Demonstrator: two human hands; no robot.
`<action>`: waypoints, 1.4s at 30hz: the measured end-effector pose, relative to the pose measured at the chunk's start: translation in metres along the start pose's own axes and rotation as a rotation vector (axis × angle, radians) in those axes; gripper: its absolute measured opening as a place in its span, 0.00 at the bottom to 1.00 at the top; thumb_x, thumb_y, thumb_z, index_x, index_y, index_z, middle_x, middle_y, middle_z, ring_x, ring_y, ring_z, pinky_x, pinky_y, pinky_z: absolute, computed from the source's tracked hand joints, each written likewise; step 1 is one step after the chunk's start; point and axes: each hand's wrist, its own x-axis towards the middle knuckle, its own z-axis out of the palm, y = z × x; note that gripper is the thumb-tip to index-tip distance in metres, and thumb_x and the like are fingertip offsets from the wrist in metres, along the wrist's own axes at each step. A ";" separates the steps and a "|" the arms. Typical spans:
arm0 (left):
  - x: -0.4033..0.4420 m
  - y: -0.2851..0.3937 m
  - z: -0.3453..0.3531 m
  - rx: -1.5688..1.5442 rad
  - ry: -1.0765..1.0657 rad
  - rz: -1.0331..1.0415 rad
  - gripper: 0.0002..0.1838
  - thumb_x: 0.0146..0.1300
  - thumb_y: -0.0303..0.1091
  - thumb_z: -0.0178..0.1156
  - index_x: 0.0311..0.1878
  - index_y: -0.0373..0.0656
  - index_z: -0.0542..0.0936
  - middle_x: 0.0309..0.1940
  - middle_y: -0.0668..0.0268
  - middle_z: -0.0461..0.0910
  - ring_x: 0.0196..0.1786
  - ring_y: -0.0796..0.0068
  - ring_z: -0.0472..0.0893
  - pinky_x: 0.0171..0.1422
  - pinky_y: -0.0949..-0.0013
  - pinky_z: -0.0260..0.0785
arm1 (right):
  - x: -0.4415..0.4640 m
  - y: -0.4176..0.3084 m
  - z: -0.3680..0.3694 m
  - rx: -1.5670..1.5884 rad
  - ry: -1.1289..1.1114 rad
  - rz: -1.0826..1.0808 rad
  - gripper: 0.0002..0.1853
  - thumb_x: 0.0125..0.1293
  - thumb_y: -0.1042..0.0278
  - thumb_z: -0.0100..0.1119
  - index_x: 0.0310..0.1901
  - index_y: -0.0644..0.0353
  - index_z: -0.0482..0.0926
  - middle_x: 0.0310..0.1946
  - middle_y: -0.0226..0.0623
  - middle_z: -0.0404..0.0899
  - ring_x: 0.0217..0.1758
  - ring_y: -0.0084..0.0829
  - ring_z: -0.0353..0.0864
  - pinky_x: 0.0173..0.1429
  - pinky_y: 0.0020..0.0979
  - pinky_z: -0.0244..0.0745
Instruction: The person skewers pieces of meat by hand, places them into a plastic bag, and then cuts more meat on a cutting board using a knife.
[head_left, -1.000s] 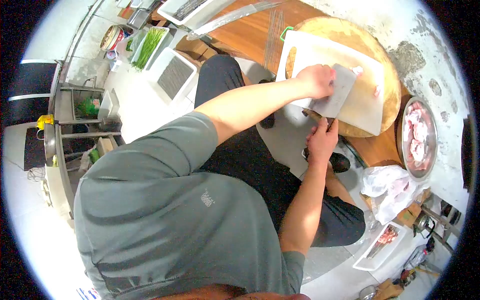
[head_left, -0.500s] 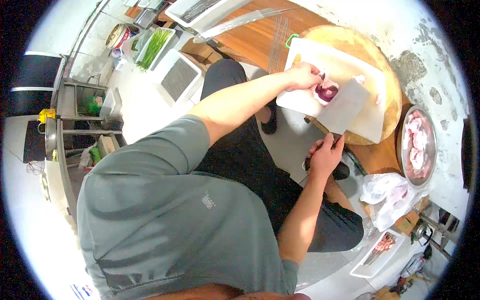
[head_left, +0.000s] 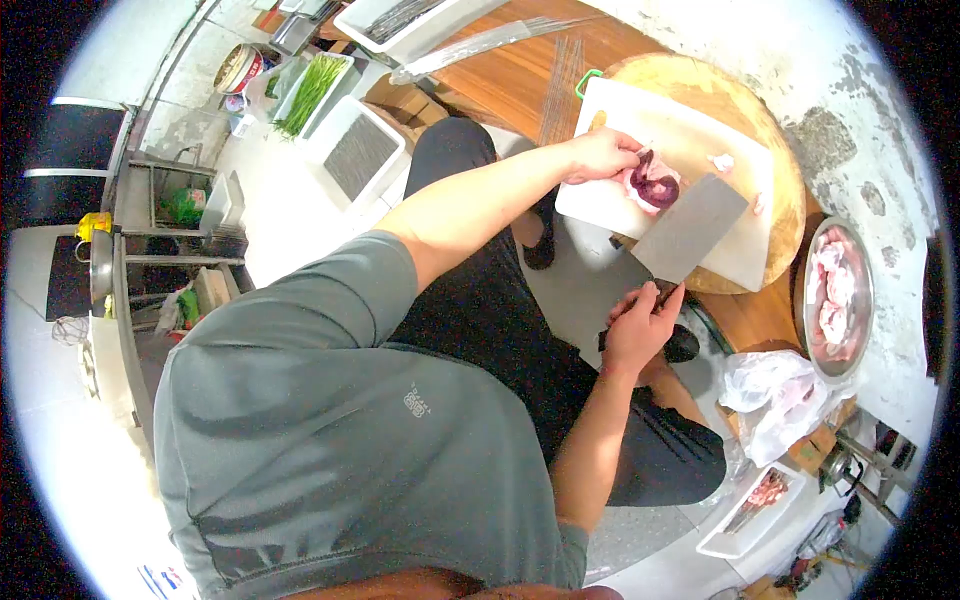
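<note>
My left hand (head_left: pixel 603 157) pinches the edge of a piece of meat (head_left: pixel 655 186), dark red inside with a pale rim, on the white cutting board (head_left: pixel 600 205). The board lies on a round wooden block (head_left: pixel 783 130). In my right hand (head_left: pixel 643 325) is the handle of a cleaver (head_left: pixel 692 228); its broad blade lies over the board's near edge, just right of the meat. Small pale scraps (head_left: pixel 721 161) sit farther right on the board.
A metal bowl of meat (head_left: pixel 835 295) stands right of the block, above a plastic bag (head_left: pixel 780 385). Thin skewers (head_left: pixel 562 90) lie on the wooden table (head_left: pixel 487 67). White trays hold skewers (head_left: pixel 360 157) and green stalks (head_left: pixel 310 95); another holds skewered meat (head_left: pixel 768 490).
My left hand moved from the blade to the meat, which came into view. The cleaver shifted right and toward me, and my right hand moved down with it.
</note>
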 end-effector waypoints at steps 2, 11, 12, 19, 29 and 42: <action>0.005 -0.007 -0.002 -0.013 -0.015 0.014 0.18 0.70 0.38 0.59 0.56 0.37 0.80 0.42 0.67 0.82 0.40 0.80 0.77 0.47 0.74 0.72 | -0.004 0.000 0.002 0.013 0.029 0.023 0.34 0.71 0.70 0.52 0.75 0.64 0.52 0.24 0.34 0.73 0.17 0.23 0.68 0.20 0.27 0.67; 0.007 -0.017 0.000 0.044 -0.003 0.057 0.20 0.70 0.38 0.58 0.59 0.36 0.77 0.38 0.68 0.83 0.38 0.80 0.78 0.45 0.73 0.72 | -0.011 0.004 0.013 -0.107 -0.035 -0.013 0.35 0.69 0.71 0.52 0.75 0.64 0.51 0.50 0.46 0.76 0.23 0.25 0.72 0.26 0.27 0.72; 0.005 -0.014 -0.001 0.094 -0.001 0.066 0.21 0.70 0.38 0.57 0.61 0.36 0.76 0.36 0.67 0.83 0.38 0.79 0.79 0.45 0.73 0.72 | -0.017 -0.005 0.020 -0.089 -0.048 0.040 0.35 0.69 0.72 0.52 0.75 0.63 0.52 0.53 0.47 0.75 0.25 0.25 0.73 0.27 0.28 0.73; -0.014 0.009 0.005 0.340 0.032 0.155 0.29 0.68 0.37 0.55 0.71 0.40 0.64 0.31 0.61 0.84 0.35 0.72 0.83 0.43 0.68 0.75 | -0.026 -0.004 0.037 -0.211 -0.090 -0.019 0.32 0.69 0.72 0.50 0.74 0.62 0.54 0.57 0.52 0.75 0.34 0.36 0.81 0.37 0.34 0.79; 0.007 -0.013 0.016 0.355 0.089 0.140 0.31 0.67 0.39 0.52 0.72 0.38 0.64 0.29 0.62 0.84 0.31 0.71 0.84 0.42 0.67 0.77 | -0.028 0.000 0.052 -0.224 -0.057 -0.091 0.30 0.69 0.71 0.49 0.71 0.66 0.57 0.53 0.48 0.75 0.38 0.34 0.74 0.41 0.32 0.71; 0.008 -0.016 0.017 0.303 0.089 0.129 0.30 0.73 0.37 0.53 0.74 0.40 0.60 0.26 0.63 0.79 0.24 0.74 0.78 0.29 0.69 0.72 | -0.028 0.004 0.052 -0.410 -0.073 -0.154 0.32 0.68 0.69 0.51 0.72 0.67 0.55 0.58 0.58 0.72 0.51 0.49 0.74 0.53 0.40 0.70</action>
